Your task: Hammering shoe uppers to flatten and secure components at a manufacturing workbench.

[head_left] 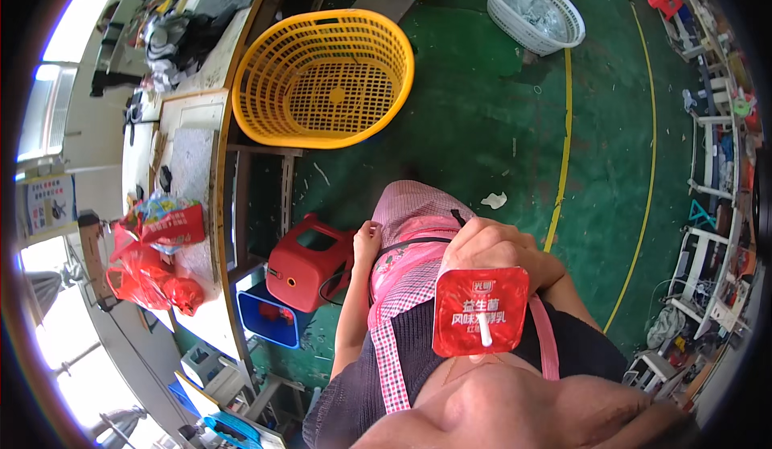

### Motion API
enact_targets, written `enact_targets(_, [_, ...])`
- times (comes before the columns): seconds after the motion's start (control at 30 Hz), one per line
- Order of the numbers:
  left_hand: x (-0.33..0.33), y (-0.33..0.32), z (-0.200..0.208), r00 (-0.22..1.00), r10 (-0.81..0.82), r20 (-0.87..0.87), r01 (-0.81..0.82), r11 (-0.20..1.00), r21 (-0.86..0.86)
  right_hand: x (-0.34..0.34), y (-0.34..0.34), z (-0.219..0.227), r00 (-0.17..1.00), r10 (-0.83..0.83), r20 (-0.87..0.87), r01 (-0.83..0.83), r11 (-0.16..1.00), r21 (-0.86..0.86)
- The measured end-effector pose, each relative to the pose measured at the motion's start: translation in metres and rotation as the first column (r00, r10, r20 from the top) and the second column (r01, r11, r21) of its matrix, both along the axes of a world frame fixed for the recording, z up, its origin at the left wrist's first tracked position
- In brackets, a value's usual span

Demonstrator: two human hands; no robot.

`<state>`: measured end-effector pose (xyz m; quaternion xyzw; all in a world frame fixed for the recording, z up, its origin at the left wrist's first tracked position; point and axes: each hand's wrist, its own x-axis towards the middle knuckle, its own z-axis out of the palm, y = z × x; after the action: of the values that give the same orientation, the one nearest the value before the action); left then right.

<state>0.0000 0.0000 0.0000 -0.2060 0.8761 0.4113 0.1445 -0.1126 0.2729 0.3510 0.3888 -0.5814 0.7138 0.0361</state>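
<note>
Your right hand [485, 244] clamps around a red-lidded cup [466, 314] at the lower centre of the frame, fingers curled against its far side, the square lid tilted up toward your face. A white straw [486, 334] pokes up from the lid. Your left hand [367, 242] hangs low near the middle of the frame, fingers bent inward, just beside a red stool [315, 265]; whether it grips anything you cannot tell from this angle. You wear a pink checked apron [412, 208] over a dark top [362, 397].

At left in the frame, a long worktable [201, 147] carries red plastic bags [153, 276], with dark and pale cloth [173, 43] heaped toward its upper end. Near the stool sits a blue bin [289, 338] with something red inside. A large yellow basket [323, 133] with slatted sides dominates the upper centre, beside the worktable. In the upper right, a white basket [504, 21] holds clear plastic on the green floor [458, 135], where yellow lines [568, 87] run and a white scrap [494, 200] lies. Racks [716, 155] line the right edge; bright windows light the left.
</note>
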Motion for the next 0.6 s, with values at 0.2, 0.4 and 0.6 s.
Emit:
enact_targets(0.2, [-0.055, 0.04, 0.002, 0.997, -0.071, 0.026, 0.071, 0.997, -0.018, -0.057, 0.055, -0.019, 0.984, -0.166, 0.069, 0.171, 0.982, -0.077])
enact_targets(0.4, [-0.175, 0.128, 0.002, 0.974, -0.211, -0.082, 0.219, 0.971, 0.094, -0.128, 0.153, -0.051, 0.975, -0.175, -0.137, 0.189, 0.978, 0.093])
enact_targets(0.6, [-0.274, 0.189, 0.021, 0.912, -0.38, -0.156, 0.396, 0.914, 0.09, -0.182, 0.214, -0.067, 0.771, -0.635, 0.051, 0.573, 0.727, 0.379])
